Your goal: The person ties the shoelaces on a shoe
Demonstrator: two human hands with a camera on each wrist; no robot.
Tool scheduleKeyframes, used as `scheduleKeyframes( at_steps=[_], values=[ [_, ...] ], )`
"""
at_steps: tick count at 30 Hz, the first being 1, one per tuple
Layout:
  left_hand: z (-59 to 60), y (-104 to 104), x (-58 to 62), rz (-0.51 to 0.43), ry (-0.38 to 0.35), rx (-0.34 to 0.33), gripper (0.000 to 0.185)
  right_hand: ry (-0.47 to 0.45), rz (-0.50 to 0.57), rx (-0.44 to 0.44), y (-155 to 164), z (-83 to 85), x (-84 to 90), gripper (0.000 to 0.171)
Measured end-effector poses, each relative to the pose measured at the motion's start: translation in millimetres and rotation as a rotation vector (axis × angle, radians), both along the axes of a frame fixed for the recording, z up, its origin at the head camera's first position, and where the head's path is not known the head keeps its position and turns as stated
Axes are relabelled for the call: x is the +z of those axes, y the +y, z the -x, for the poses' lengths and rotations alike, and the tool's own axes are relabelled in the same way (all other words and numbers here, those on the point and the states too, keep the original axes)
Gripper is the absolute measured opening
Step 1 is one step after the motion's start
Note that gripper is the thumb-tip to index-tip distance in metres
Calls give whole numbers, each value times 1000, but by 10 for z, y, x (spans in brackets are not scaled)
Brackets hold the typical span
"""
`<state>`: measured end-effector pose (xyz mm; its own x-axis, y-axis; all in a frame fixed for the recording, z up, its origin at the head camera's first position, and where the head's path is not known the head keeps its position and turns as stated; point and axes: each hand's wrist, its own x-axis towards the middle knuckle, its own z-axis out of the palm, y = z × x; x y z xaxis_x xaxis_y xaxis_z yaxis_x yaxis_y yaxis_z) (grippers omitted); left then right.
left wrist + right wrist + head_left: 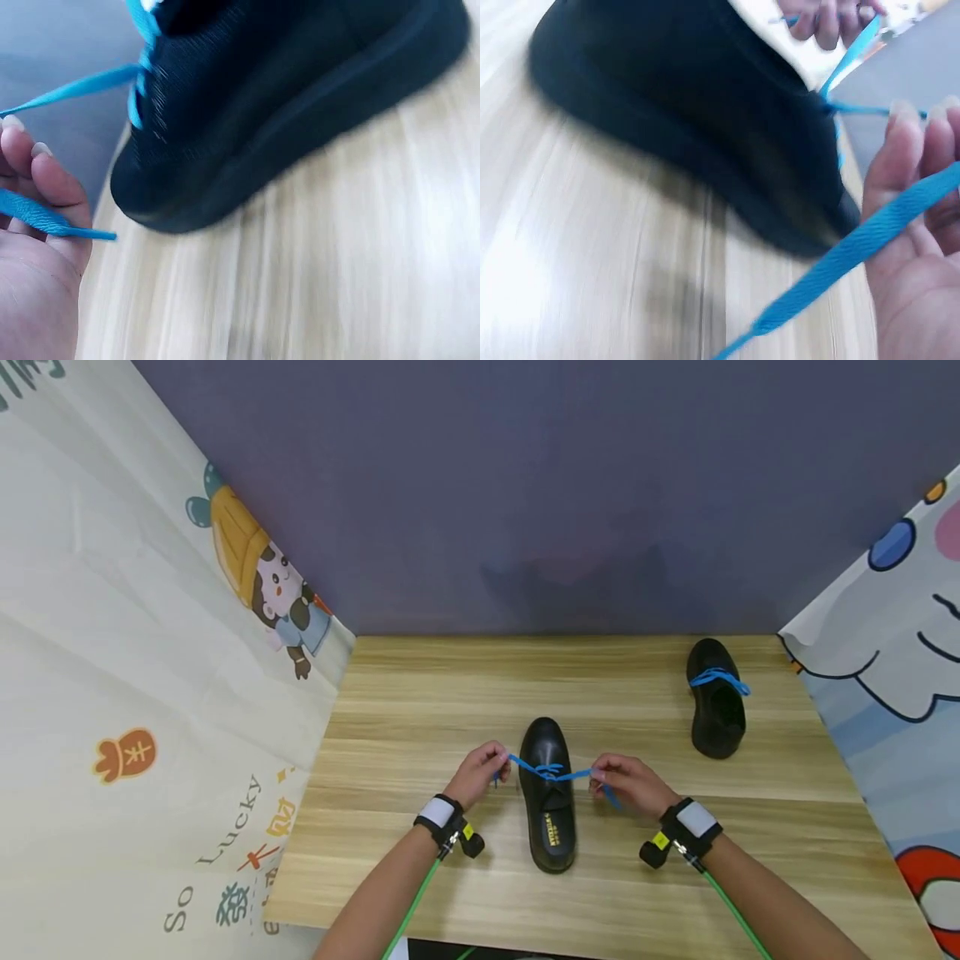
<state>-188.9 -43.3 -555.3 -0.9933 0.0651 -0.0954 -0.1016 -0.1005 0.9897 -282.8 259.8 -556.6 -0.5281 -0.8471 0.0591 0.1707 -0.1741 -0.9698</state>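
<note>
A black shoe (546, 743) stands on the wooden table, toe toward the back wall, with blue laces across its front. My left hand (480, 772) pinches one end of the blue shoelace (522, 764) on the shoe's left side. On the other side my right hand (630, 783) pinches the opposite end. Both lace ends stretch outward from the middle of the shoe. In the left wrist view a loose tip (94, 234) hangs past the left palm. The right wrist view shows a longer tail (840, 259) lying across the right palm.
A second black shoe (717, 714) with tied blue laces stands at the back right of the table (420, 693). A dark wall (525, 493) rises behind the table. Printed white cloths hang at the left (187, 635) and right. Green cables run along both forearms.
</note>
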Motion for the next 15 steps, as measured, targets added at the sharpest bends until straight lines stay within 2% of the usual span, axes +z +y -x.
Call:
scheduleKeyframes(
  at_steps=[3,6,8,12,15],
  values=[
    [19,72,17,-151,4,36,21,-79,196,4,-90,-21,-3,27],
    [33,144,23,-274,14,41,19,-134,305,-26,-185,-47,-3,37],
    [36,186,23,-319,25,37,20,-135,313,-74,-245,-59,0,38],
    [56,257,-12,-378,49,33,20,-82,241,-177,-341,-74,4,30],
    [76,302,-47,-400,57,50,22,-67,211,-210,-396,-86,-8,26]
  ],
)
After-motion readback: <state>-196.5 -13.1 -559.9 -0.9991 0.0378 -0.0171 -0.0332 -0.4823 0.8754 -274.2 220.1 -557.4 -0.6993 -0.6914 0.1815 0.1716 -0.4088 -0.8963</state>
